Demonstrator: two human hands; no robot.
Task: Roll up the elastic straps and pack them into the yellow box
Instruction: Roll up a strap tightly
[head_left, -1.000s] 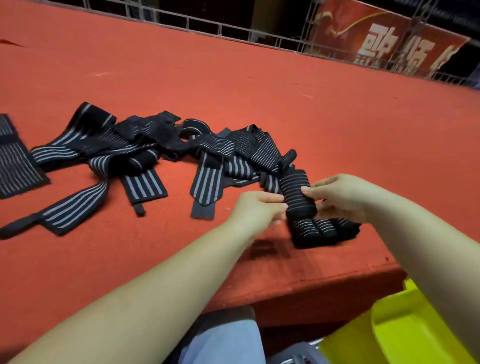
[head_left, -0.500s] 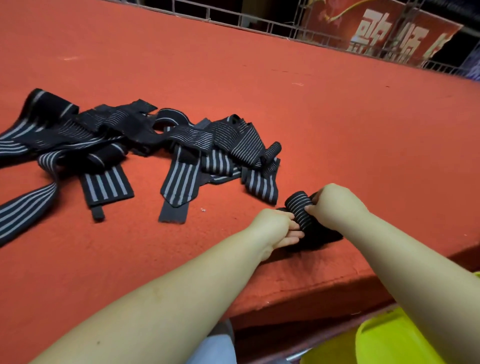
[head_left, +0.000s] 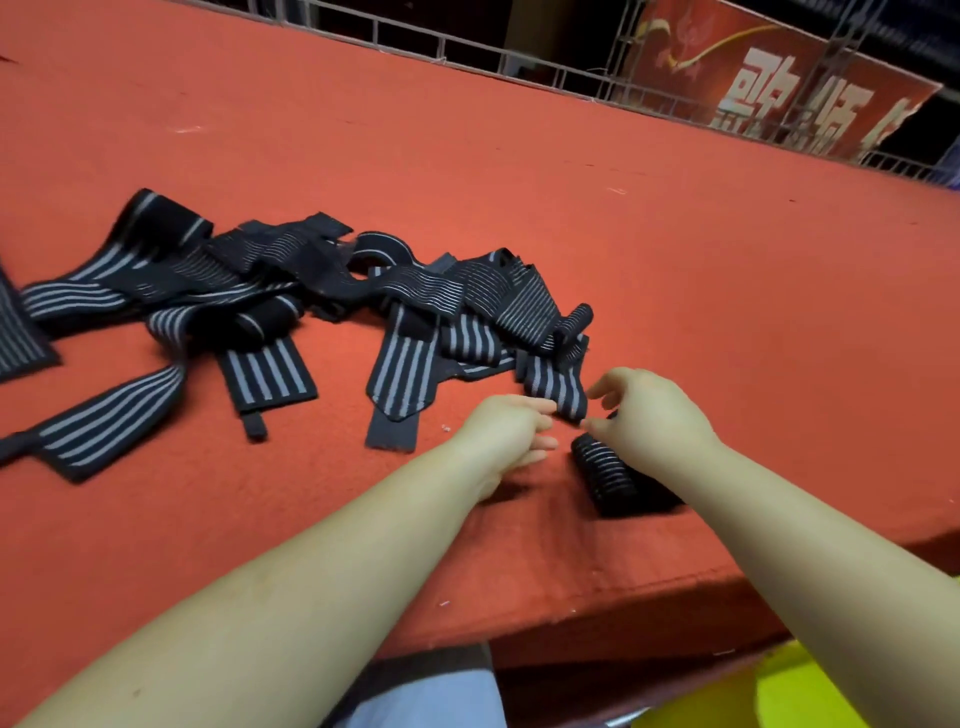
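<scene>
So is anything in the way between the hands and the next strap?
Nothing visible. The left hand and right hand hang open on either side of the nearest strap end; a rolled strap lies below the right hand.

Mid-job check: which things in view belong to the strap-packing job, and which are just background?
Job:
- loose straps, piled on the table
- rolled straps, under the right hand
- left hand, reaching for the pile
- yellow box, below the table edge

Background:
- red table
- red banner
- metal railing
</scene>
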